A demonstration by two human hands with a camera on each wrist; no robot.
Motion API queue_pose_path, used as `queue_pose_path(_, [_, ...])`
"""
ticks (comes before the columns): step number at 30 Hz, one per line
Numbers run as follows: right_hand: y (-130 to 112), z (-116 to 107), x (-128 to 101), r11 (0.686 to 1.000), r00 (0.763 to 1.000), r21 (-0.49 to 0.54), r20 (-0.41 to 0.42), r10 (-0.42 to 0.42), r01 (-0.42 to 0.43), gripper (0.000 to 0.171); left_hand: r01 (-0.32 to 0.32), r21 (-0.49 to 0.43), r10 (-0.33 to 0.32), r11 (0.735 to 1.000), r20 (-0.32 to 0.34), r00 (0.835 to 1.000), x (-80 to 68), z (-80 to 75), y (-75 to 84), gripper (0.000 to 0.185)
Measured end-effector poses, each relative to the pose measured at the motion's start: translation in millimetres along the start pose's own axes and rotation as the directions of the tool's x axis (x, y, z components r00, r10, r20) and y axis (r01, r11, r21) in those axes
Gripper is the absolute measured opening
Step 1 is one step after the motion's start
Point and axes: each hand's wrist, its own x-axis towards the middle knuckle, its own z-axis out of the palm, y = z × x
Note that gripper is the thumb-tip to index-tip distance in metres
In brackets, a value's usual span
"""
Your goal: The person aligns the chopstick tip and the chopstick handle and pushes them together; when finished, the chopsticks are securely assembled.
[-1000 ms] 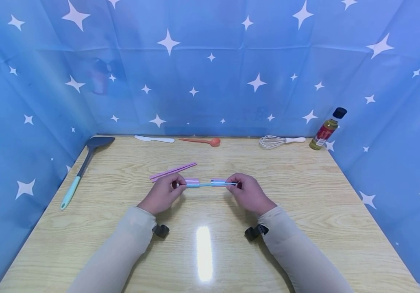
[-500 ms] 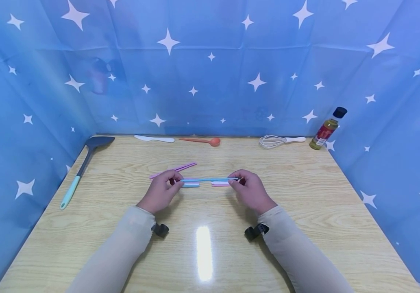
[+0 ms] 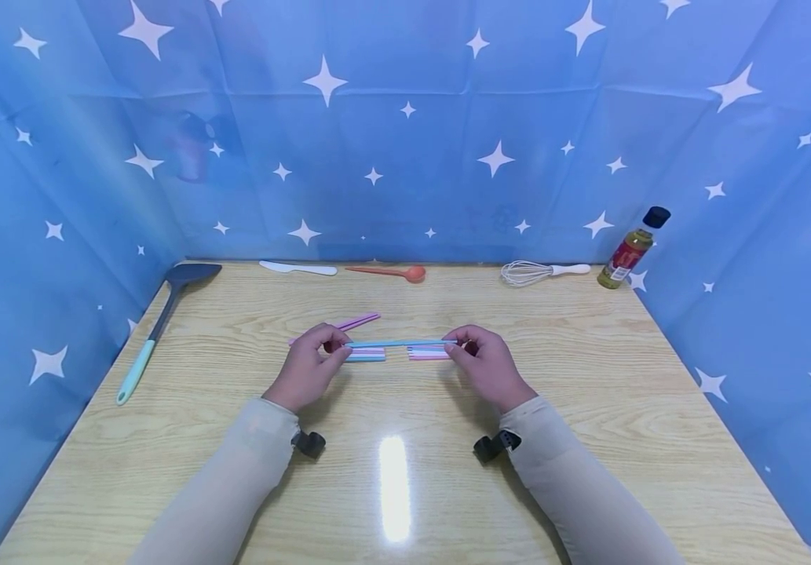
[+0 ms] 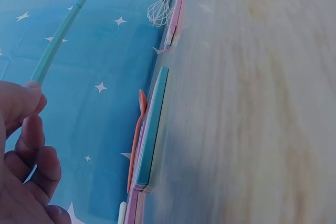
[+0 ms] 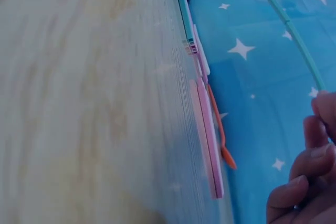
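Head view, centre of frame: a thin blue stick [image 3: 401, 343] is held level above the worktop [image 3: 589, 408], its long axis running left to right across the picture. The left hand [image 3: 308, 366] pinches the stick's left end between thumb and curled fingers; the right hand [image 3: 487, 366] pinches its right end in the same way, so each hand lies at one end and neither is nearer the middle. Just below the stick, two short stacks of pastel sticks [image 3: 367, 355] lie on the worktop between the hands, parallel to it. A pair of pink sticks [image 3: 356, 322] lies slantwise behind the left hand. The left wrist view shows the blue stick [image 4: 63, 27] rising clear of the worktop from the fingertips [image 4: 23, 98].
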Motion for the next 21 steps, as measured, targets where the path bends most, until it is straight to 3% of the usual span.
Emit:
queue_pose_path(9, [-0.4, 2.8, -1.8, 0.998, 1.0, 0.062, 0.002, -0.014, 0.014, 0.013, -0.035, -0.005, 0.035, 0.999, -0.018, 0.999, -1.3, -0.3, 4.6, 0.01])
queue_pose_path(21, [1.8, 2.1, -1.1, 0.997, 1.0, 0.077, 0.012, 0.003, -0.004, 0.014, 0.007, -0.025, -0.006, 1.0, 0.021, 1.0, -0.5, -3.0, 2.4, 0.005])
